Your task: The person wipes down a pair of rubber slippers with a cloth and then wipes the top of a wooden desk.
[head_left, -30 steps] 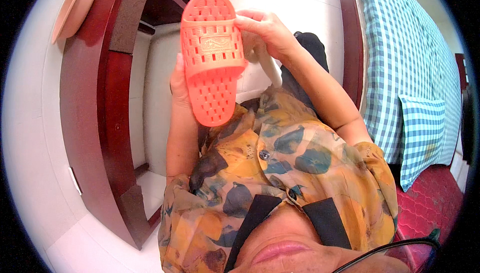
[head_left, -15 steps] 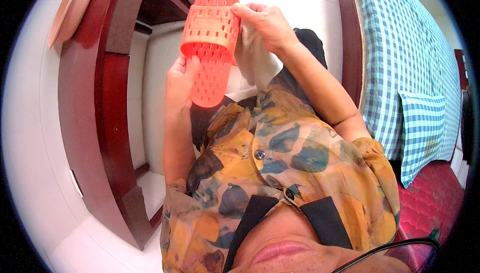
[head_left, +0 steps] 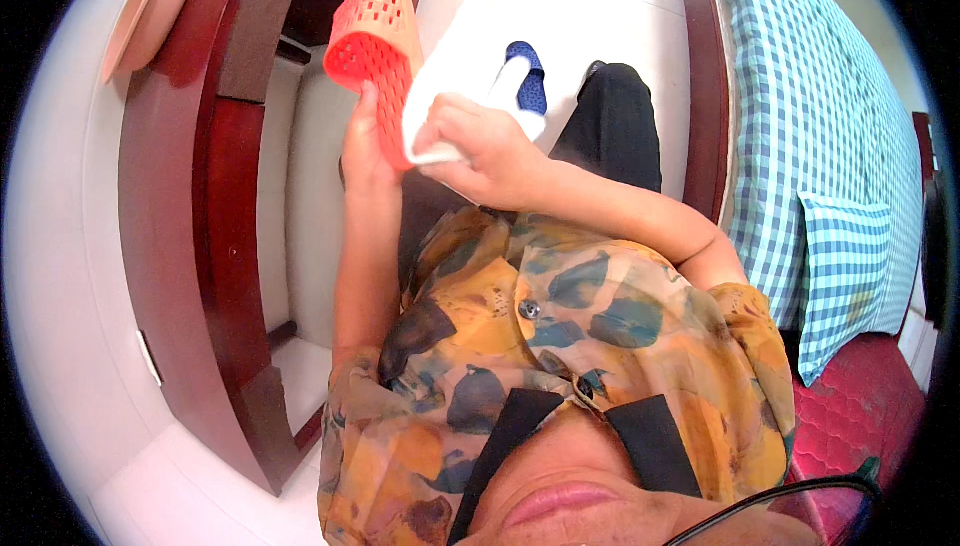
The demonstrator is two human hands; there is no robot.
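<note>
An orange-red slipper (head_left: 380,8) with rows of small slots is tilted on its side, toe end pointing away from me. My left hand (head_left: 368,141) grips it near the heel, thumb over the footbed. In my right hand (head_left: 488,151) a white cloth (head_left: 455,71) is bunched, its fingers closed around it. The cloth lies against the slipper's right edge near the heel. The rest of the cloth spreads out beyond my right hand.
Dark red wooden furniture (head_left: 165,226) with open compartments stands on the left, a peach-coloured basin (head_left: 150,21) at its far end. A blue slipper (head_left: 532,86) shows beyond the cloth. On the right is a bed with a checked cover (head_left: 810,126) and a wooden edge (head_left: 705,96).
The slipper has turned onto its side and shifted left. My right hand has come from the strap down to the heel edge, with the cloth now spread out in front of it.
</note>
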